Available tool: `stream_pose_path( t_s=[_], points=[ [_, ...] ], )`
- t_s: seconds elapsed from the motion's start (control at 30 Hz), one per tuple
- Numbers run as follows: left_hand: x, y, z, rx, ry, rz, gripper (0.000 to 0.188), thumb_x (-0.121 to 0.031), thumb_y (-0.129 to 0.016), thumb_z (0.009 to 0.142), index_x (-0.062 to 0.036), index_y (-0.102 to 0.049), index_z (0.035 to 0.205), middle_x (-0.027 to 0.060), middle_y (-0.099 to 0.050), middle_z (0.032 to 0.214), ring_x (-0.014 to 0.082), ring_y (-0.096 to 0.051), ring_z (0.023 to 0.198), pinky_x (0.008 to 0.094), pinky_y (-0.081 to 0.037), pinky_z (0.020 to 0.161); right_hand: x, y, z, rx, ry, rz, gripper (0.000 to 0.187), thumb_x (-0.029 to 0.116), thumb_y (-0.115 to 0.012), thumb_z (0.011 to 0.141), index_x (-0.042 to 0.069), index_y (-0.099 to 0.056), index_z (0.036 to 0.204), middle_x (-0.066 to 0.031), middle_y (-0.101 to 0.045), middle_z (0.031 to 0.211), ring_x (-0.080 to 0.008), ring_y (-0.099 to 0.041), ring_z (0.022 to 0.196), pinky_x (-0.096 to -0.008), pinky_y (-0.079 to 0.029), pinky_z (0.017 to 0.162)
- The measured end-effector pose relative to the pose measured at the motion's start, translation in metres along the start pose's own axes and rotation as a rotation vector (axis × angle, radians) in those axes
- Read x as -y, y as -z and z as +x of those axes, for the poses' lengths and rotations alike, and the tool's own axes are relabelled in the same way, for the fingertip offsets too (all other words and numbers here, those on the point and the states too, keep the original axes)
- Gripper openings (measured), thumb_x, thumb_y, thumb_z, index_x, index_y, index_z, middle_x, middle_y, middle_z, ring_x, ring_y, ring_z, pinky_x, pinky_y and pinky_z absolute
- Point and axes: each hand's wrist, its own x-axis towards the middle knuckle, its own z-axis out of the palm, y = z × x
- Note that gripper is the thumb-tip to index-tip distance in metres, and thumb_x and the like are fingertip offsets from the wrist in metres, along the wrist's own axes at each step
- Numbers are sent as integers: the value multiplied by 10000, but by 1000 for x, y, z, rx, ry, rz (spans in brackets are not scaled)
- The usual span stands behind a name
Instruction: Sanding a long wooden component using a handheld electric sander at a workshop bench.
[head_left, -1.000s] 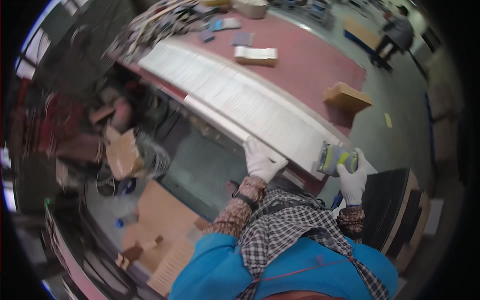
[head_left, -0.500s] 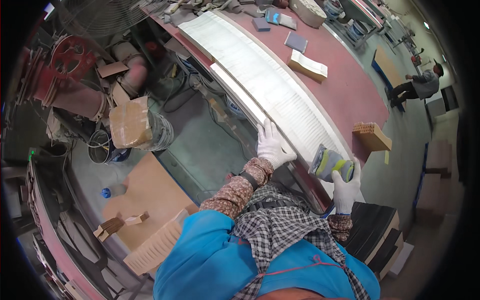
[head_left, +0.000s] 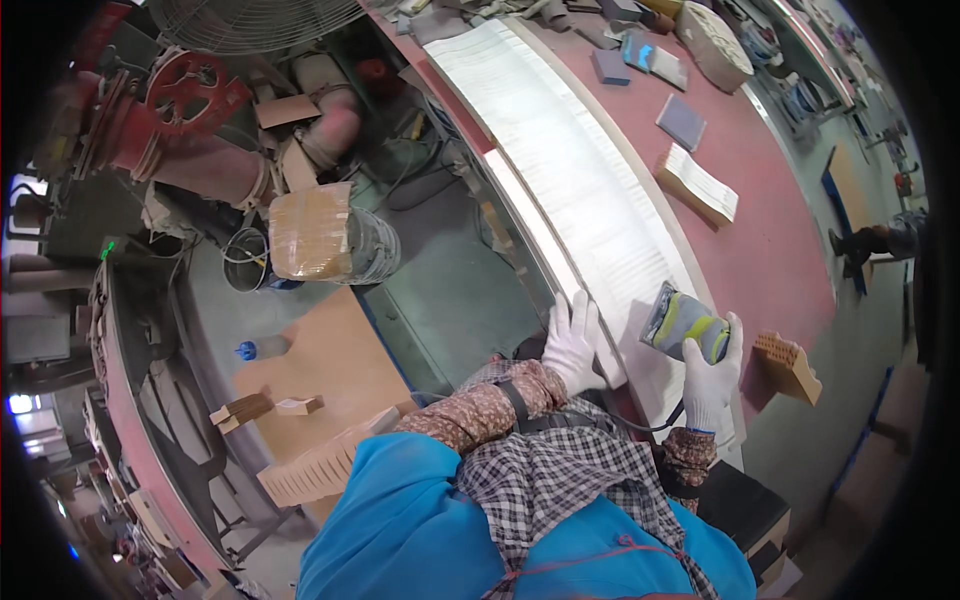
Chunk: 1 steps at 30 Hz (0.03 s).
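My right hand, in a white glove, is wrapped round a grey and lime-green palm sander with a dark cord trailing below it. The sander rests on the near end of a long row of pale, whitish strips laid side by side on the bench. My left hand, gloved too, lies with its fingers stretched out along the near-left edge of the row, on a narrow white board. Its thumb points toward the sander.
On the red bench top are a wavy-topped wooden block, a grey sanding pad and a bluish block. A stacked wooden piece sits at the right edge. Left are a taped carton and a large fan. Another person walks far right.
The view has swung, so the bench appears farther right. Both hands keep their places by the row, the left still flat and the right still on the sander. The other person has moved.
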Motion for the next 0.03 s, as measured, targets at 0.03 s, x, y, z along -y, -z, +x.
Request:
stream_pose_path(
  t_s=[0.03],
  points=[
    [-3, -4, 0, -26, 20, -1, 1427, -577, -941, 576, 127, -258, 1614, 389, -170, 1688, 683, -103, 1545, 712, -165, 1277, 1, -7, 8, 18, 1, 9, 766, 43, -790, 879, 75, -481, 1580, -194, -558, 1425, -329, -612, 1314, -431, -508, 1129]
  ],
)
